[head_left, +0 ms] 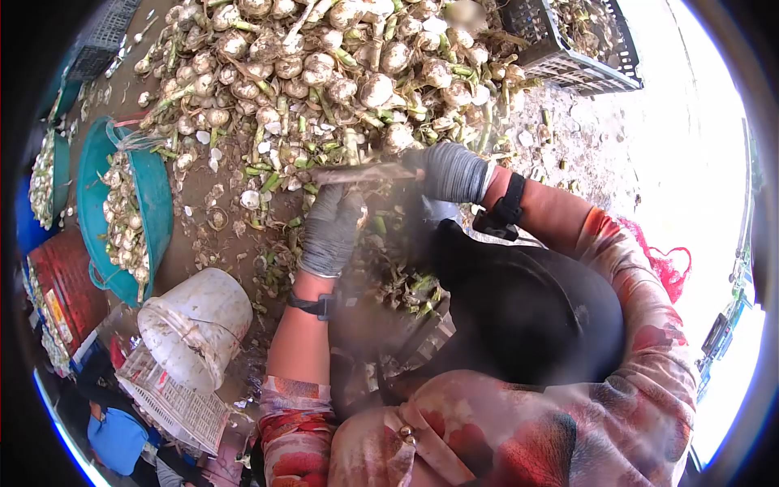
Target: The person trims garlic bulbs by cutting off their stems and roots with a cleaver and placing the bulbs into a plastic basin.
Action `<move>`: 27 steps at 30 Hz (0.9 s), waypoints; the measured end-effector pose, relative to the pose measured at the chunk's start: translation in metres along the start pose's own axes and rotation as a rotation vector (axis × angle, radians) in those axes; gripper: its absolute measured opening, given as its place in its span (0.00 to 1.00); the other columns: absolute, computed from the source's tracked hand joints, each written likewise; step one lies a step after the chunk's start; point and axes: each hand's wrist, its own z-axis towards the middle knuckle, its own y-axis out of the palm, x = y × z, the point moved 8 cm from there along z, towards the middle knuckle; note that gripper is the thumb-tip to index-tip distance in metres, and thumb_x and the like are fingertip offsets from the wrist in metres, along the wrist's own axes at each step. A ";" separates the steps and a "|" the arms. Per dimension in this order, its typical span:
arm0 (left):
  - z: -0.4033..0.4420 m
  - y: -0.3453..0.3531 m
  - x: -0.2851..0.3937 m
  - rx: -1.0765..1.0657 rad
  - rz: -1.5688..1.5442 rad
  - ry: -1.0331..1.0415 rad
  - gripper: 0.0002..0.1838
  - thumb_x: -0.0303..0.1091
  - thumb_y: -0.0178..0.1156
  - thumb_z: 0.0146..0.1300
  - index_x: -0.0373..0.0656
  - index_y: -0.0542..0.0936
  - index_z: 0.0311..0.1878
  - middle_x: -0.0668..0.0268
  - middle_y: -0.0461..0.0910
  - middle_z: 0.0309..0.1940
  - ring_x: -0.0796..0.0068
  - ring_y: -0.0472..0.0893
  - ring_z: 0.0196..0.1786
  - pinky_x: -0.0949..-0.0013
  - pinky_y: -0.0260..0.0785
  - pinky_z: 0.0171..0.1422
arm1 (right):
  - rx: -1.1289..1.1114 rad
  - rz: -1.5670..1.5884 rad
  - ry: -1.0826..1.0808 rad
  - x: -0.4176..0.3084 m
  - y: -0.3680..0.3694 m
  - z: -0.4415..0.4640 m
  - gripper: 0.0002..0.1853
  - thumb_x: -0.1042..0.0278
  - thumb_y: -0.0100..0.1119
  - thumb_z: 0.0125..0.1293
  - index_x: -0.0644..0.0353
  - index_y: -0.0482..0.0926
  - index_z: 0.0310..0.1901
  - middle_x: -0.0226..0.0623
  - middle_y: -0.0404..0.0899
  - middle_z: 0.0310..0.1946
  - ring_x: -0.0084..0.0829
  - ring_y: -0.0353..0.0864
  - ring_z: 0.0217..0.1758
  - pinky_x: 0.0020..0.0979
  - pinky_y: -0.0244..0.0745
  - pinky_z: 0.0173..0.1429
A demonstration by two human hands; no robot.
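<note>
My right hand (pixel 457 172), in a grey glove, is closed around the handle end of a knife (pixel 365 174). Its flat, dirty blade points left and is blurred. Just below the blade, my left hand (pixel 331 231), also gloved, is closed on what looks like a garlic bulb (pixel 359 213), mostly hidden by the fingers. Beyond both hands lies a large heap of garlic (pixel 324 73) with dirty bulbs and cut green stems. Trimmed stem pieces and pale peel (pixel 250 199) litter the ground around my left hand.
A teal tub (pixel 162 213) of garlic stands at left, near a white bucket (pixel 203 312) lying tilted against a pale plastic crate (pixel 174 398). A black crate (pixel 568 69) is at the upper right. Another person's blue garment (pixel 118 441) shows at lower left.
</note>
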 end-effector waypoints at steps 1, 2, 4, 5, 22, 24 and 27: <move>-0.009 -0.015 -0.004 0.102 -0.116 -0.080 0.18 0.36 0.57 0.69 0.36 0.75 0.58 0.56 0.80 0.51 0.68 0.77 0.56 0.64 0.65 0.64 | 0.101 -0.023 0.114 0.029 0.007 0.001 0.11 0.57 0.59 0.60 0.52 0.81 0.39 0.43 0.82 0.27 0.46 0.83 0.32 0.44 0.77 0.39; -0.016 -0.022 0.002 0.057 -0.168 -0.124 0.20 0.35 0.56 0.69 0.35 0.74 0.59 0.56 0.79 0.53 0.67 0.77 0.56 0.64 0.65 0.65 | 0.108 0.051 0.049 0.043 0.018 0.001 0.12 0.55 0.60 0.61 0.53 0.81 0.39 0.42 0.82 0.26 0.45 0.83 0.31 0.42 0.77 0.39; -0.010 -0.029 0.012 0.056 -0.118 -0.098 0.17 0.35 0.57 0.68 0.35 0.76 0.55 0.56 0.80 0.50 0.66 0.78 0.51 0.64 0.68 0.61 | 0.131 0.247 0.001 0.033 0.014 0.000 0.17 0.49 0.65 0.61 0.54 0.81 0.40 0.41 0.82 0.26 0.42 0.83 0.33 0.39 0.77 0.42; -0.017 -0.022 0.019 0.002 -0.083 -0.087 0.15 0.34 0.58 0.66 0.34 0.78 0.51 0.55 0.80 0.46 0.64 0.80 0.46 0.64 0.71 0.57 | 0.118 0.350 0.081 -0.007 -0.012 -0.008 0.20 0.45 0.65 0.60 0.54 0.81 0.41 0.44 0.82 0.29 0.41 0.83 0.36 0.40 0.76 0.43; 0.004 -0.032 0.051 0.059 -0.583 -0.161 0.30 0.55 0.53 0.69 0.40 0.71 0.63 0.67 0.75 0.49 0.75 0.73 0.51 0.68 0.67 0.58 | 0.217 0.223 -0.028 -0.040 -0.038 0.010 0.16 0.55 0.61 0.64 0.55 0.78 0.46 0.49 0.80 0.28 0.48 0.82 0.32 0.44 0.76 0.35; 0.002 -0.037 0.055 0.093 -0.415 -0.092 0.29 0.55 0.53 0.70 0.45 0.70 0.65 0.67 0.76 0.54 0.73 0.74 0.56 0.67 0.66 0.63 | 0.247 0.072 -0.160 -0.055 -0.044 -0.007 0.14 0.57 0.61 0.62 0.55 0.78 0.45 0.47 0.81 0.27 0.48 0.83 0.32 0.44 0.76 0.35; -0.015 0.017 -0.064 -0.056 0.260 0.166 0.21 0.35 0.55 0.71 0.43 0.69 0.65 0.63 0.75 0.59 0.73 0.77 0.56 0.68 0.71 0.59 | 0.297 -0.099 -0.338 -0.077 -0.048 -0.025 0.13 0.63 0.61 0.56 0.53 0.78 0.43 0.41 0.81 0.27 0.47 0.83 0.33 0.44 0.76 0.34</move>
